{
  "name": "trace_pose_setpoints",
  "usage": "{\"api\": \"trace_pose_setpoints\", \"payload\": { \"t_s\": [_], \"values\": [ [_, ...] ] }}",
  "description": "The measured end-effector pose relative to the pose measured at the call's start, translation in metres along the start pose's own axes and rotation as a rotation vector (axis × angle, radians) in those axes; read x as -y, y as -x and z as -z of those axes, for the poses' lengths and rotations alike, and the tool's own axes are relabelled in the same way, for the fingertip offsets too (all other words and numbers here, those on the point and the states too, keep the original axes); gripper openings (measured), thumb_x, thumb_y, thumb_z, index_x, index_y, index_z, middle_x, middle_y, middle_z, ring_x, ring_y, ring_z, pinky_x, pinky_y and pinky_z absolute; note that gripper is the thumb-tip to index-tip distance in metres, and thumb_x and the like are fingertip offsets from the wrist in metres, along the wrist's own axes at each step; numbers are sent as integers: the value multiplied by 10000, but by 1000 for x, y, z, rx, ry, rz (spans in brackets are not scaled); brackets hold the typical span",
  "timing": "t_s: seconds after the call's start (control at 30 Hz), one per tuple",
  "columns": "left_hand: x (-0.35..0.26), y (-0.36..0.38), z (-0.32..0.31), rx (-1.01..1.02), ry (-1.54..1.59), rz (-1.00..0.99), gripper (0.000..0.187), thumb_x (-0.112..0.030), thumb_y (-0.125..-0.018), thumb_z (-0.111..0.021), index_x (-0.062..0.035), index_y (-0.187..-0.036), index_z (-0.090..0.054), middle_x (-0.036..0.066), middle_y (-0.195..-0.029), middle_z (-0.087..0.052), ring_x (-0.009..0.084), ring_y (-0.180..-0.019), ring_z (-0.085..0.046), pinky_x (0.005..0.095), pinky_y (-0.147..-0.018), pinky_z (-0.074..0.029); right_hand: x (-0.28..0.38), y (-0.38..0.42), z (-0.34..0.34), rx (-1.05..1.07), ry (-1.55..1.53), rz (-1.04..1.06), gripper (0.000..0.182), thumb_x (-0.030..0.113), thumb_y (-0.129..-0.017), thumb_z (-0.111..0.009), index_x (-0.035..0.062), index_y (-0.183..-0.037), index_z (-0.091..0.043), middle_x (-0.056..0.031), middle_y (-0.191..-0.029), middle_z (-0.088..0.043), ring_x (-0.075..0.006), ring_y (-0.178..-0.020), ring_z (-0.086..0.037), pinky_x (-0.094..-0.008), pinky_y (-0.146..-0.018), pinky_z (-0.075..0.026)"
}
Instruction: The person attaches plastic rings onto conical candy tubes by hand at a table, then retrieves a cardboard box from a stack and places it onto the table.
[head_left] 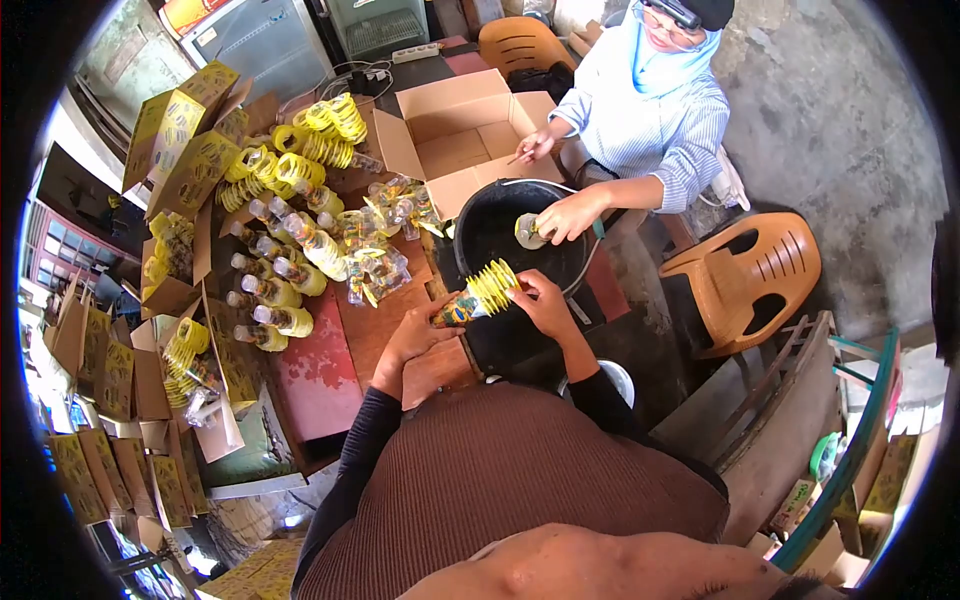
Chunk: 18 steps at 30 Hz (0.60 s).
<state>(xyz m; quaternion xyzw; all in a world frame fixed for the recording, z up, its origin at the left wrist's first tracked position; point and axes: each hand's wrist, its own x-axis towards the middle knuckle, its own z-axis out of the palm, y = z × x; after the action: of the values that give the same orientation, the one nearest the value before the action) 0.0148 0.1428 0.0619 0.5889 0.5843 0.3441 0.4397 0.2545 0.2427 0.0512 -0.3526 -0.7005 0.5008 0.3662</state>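
My left hand [413,338] is closed around the colourful printed end [457,311] of a bottle-shaped thing, held over the table's near edge. At its other end, yellow ribbed rings [490,287] sit like a coil. My right hand [543,304] grips those rings at their right side, thumb and fingers curled. Just beyond is a black bucket [468,240], where a co-worker's hand [572,216] holds a small round pale item [529,231]. Clear-topped yellow bottles [283,292] stand in rows to the left, beside a heap of clear packs [385,270].
An open cardboard box [400,150] stands behind the bucket. Stacks of yellow rings [300,150] and yellow printed boxes [180,140] crowd the left side. An orange chair [770,265] stands at right. A pale bucket [618,378] sits below my right forearm.
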Motion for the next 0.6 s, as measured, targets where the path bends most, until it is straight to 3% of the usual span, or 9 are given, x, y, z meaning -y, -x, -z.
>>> {"api": "trace_pose_setpoints", "payload": {
  "t_s": [0.23,0.33,0.4,0.6],
  "values": [
    [3,-1,-1,11,-16,2,679,-168,-722,-771,-149,-1338,-487,125,-1004,-682,122,-915,-623,294,-839,-472,-5,-1,3,20,15,-23,190,105,-861,-639,-26,-988,-587,-58,-910,-570,-119,-848,-563,-281,-777,-464],
    [6,-1,-2,5,-10,-7,676,-170,-723,-770,-148,-1337,-488,128,-1008,-681,131,-922,-629,298,-838,-473,-2,-1,2,20,-105,-133,197,119,-857,-646,-23,-979,-588,-68,-910,-570,-129,-851,-565,-288,-787,-462],
    [4,-1,-2,1,-25,-6,675,-173,-722,-772,-146,-1335,-490,131,-1010,-681,137,-928,-633,300,-839,-474,3,0,0,-6,86,-2,201,127,-851,-653,-22,-968,-585,-71,-900,-566,-136,-838,-564,-285,-793,-457],
    [-7,-1,-1,3,-63,39,685,-187,-712,-785,-129,-1330,-493,148,-1037,-671,154,-948,-637,304,-839,-477,-11,-3,-1,-14,152,24,200,125,-837,-667,-22,-935,-575,-67,-866,-550,-134,-803,-553,-290,-760,-462]
  ]
}}
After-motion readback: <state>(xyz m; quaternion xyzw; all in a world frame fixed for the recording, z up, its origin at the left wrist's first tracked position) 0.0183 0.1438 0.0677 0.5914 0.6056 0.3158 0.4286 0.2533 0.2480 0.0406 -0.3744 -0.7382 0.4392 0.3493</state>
